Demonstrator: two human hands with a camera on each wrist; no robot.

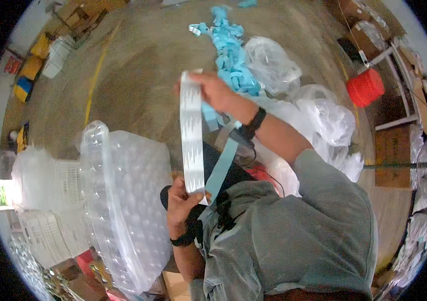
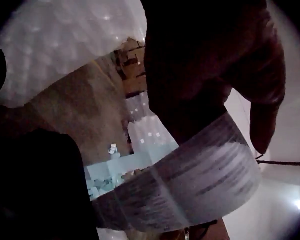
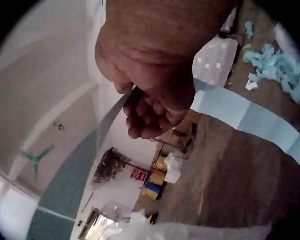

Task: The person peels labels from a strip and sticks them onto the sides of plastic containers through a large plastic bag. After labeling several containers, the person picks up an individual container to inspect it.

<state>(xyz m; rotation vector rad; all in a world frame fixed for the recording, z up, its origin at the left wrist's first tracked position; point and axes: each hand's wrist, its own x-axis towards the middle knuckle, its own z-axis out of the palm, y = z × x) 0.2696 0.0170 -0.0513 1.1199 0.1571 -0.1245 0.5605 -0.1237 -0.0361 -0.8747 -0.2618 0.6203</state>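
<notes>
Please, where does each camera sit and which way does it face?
Head: on the head, facing forward and down; shows grey shirt, left hand and right hand with strip.
Left wrist: faces along left hand, towards strip and floor.
Right wrist: faces past right hand, towards floor and wall.
Both wrist views share strip and blue pile.

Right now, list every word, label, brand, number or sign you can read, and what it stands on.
Nothing can be quoted.
Long white strip with dark print-like marks: too blurred to read.
Small red sign on the distant white wall: too small to read.
</notes>
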